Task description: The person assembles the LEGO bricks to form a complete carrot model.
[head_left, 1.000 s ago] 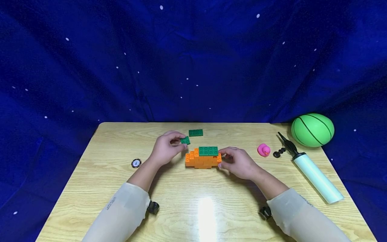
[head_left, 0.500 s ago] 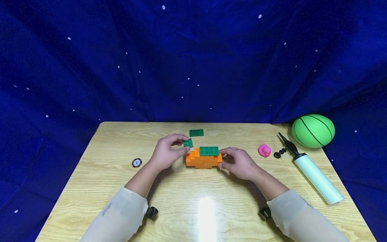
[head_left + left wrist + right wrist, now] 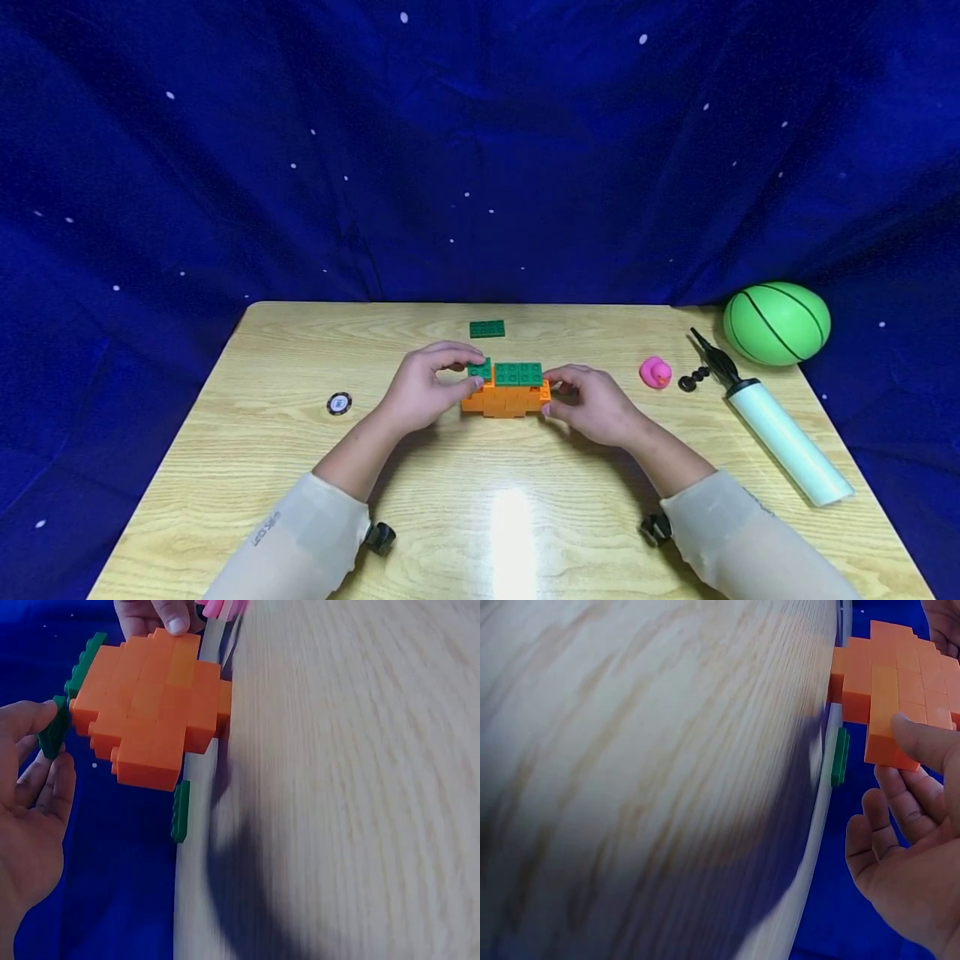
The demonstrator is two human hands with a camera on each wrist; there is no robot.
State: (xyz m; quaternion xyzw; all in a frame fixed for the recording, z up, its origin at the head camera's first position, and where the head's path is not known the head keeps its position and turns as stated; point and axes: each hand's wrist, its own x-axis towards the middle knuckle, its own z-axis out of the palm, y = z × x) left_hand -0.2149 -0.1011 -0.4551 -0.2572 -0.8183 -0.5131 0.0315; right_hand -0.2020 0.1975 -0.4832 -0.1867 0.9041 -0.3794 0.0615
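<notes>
An orange build of stacked toy bricks [image 3: 506, 402] stands mid-table, its outline stepped in the left wrist view. Along the right part of its top sits a row of green bricks [image 3: 518, 374]. My left hand [image 3: 427, 386] pinches a small green brick [image 3: 479, 370] between thumb and fingers, right at the build's upper left; in the left wrist view this brick [image 3: 52, 729] is close over the orange top. My right hand [image 3: 596, 404] grips the build's right end, its thumb on the orange face in the right wrist view.
A flat green brick [image 3: 487, 329] lies behind the build. To the left is a poker chip [image 3: 339, 404]. On the right are a pink rubber duck [image 3: 656, 372], small black round pieces [image 3: 693, 379], a hand pump [image 3: 787, 440] and a green ball [image 3: 777, 323]. A blue curtain [image 3: 480, 167] hangs behind the table.
My left hand has carried the small green brick right and toward me, from beside the build to over its upper left. The right hand keeps its grip on the right end.
</notes>
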